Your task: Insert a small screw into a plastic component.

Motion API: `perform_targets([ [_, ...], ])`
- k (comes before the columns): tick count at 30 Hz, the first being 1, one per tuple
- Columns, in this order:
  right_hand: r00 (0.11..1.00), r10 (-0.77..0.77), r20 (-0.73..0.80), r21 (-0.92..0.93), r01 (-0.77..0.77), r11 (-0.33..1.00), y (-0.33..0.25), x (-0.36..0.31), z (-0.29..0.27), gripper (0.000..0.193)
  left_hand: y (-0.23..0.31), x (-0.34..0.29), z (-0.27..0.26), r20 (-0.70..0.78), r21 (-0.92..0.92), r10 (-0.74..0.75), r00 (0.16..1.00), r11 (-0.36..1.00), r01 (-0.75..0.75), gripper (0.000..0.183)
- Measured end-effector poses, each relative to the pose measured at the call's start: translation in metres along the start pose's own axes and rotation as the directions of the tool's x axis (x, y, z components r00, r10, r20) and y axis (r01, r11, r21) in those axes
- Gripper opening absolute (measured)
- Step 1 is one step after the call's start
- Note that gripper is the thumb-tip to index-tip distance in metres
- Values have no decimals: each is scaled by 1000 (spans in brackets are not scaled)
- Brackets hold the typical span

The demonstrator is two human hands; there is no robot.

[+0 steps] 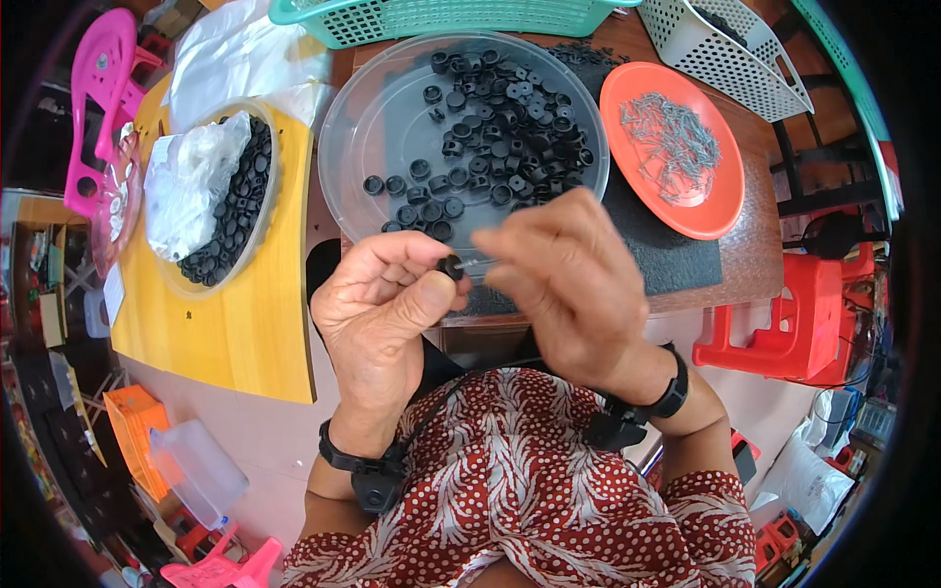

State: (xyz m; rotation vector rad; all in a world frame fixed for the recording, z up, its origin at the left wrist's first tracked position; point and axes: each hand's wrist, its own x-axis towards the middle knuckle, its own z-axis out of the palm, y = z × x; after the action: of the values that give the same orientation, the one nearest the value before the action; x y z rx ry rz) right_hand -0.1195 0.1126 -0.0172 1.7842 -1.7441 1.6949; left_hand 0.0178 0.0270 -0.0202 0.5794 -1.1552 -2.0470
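Note:
My left hand [387, 309] pinches a small round black plastic part [451, 267] between thumb and fingers, above the near rim of a wide clear tub lid [338, 127]. A thin silvery bit sticks out from the part toward my right hand [569, 284]. That hand is beside it, fingers bent and smeared by motion, so whether they grip anything is unclear. On the lid lie many loose black round parts [500, 147], mostly heaped at its middle and right. To the right, an orange-red plate [720, 211] carries a pile of thin grey metal pins or screws [671, 142].
A round tub [270, 240] of black parts with a plastic bag [196, 176] stands on the yellow board [235, 338] at left. A green basket [441, 22] and a white basket [720, 59] border the far side. Red stools [774, 328] stand at right.

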Motion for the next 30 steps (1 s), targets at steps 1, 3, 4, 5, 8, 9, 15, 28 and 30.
perform_targets([
  [1, 1000, 0, 4, -2, 0, 1000, 3, 3, -3, 25, 0, 1, -2, -10, 36, 25, 1000, 999, -25, 23],
  [3, 984, 173, 41, -121, -167, 979, 13, 10, -5, 25, 3, 2, -8, -46, 41, 44, 998, 998, -42, 22],
  [4, 984, 173, 43, -124, -166, 978, 21, 14, -5, 25, 4, 3, -9, -71, 46, 57, 996, 997, -54, 22],
  [5, 986, 129, 104, -189, -108, 976, 29, 19, -4, 25, 4, 3, -10, -70, 42, 57, 996, 998, -54, 22],
  [8, 978, 84, 193, -258, -32, 966, 42, 29, 5, 26, 5, 5, -10, -81, 25, 66, 995, 998, -64, 22],
  [9, 962, 83, 261, -321, 5, 947, 43, 31, 10, 25, 4, 5, -10, -82, 23, 67, 994, 998, -65, 22],
  [15, 883, 86, 461, -478, 166, 862, 55, 35, 28, 8, 5, 5, -9, -77, 28, 86, 993, 996, -84, 22],
  [28, 956, 139, 260, 31, -152, 988, 18, 30, 7, 14, 9, 13, 3, -154, 92, 194, 969, 979, -181, 20],
  [30, 957, 162, 241, 86, -187, 979, 11, 26, 6, 15, 8, 14, 7, -154, 110, 219, 963, 973, -204, 20],
])
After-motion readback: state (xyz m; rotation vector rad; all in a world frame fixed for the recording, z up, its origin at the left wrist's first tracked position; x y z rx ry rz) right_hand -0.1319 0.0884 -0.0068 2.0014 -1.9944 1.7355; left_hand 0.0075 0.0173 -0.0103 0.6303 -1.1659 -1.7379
